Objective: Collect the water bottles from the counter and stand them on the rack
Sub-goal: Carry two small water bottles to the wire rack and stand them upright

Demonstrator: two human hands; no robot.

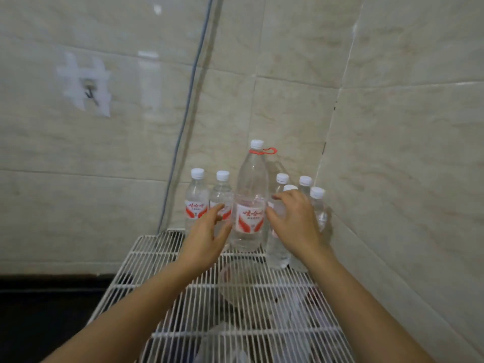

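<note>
Both grips apart, fingers spread: left hand (207,231) and right hand (296,221) flank the tall bottle (250,203), close to its label, contact unclear. Tall bottle stands upright on the wire rack (162,258); small bottles (197,197) upright on both sides of it.

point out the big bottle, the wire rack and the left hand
big bottle (249,218): head view, on its red and white label
wire rack (162,247): head view, bare wires near its back left corner
left hand (207,238): head view, back of hand

Beige tiled walls (288,74), perhaps dim-lit.
</note>
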